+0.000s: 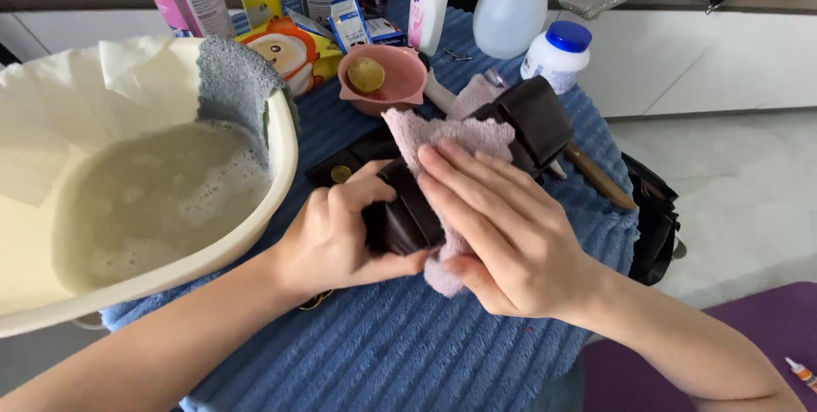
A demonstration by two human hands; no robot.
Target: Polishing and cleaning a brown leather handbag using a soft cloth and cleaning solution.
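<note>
My left hand [336, 237] grips a dark brown leather bag [528, 118] by its near end, fingers curled over the edge. My right hand [502, 229] lies flat on a pink cloth [442, 135] and presses it against the leather, thumb tucked under the cloth's lower corner. The bag rests on a blue ribbed towel [400, 344] that covers the table. A round brass stud [341, 174] shows on the bag's flap just above my left hand.
A cream basin [285, 135] of soapy water with a grey cloth [234, 80] over its rim stands at left. Behind are a pink bowl [383, 80], several bottles, a spray bottle [509, 3], a blue-capped white jar [557, 54] and a wooden-handled brush [600, 178].
</note>
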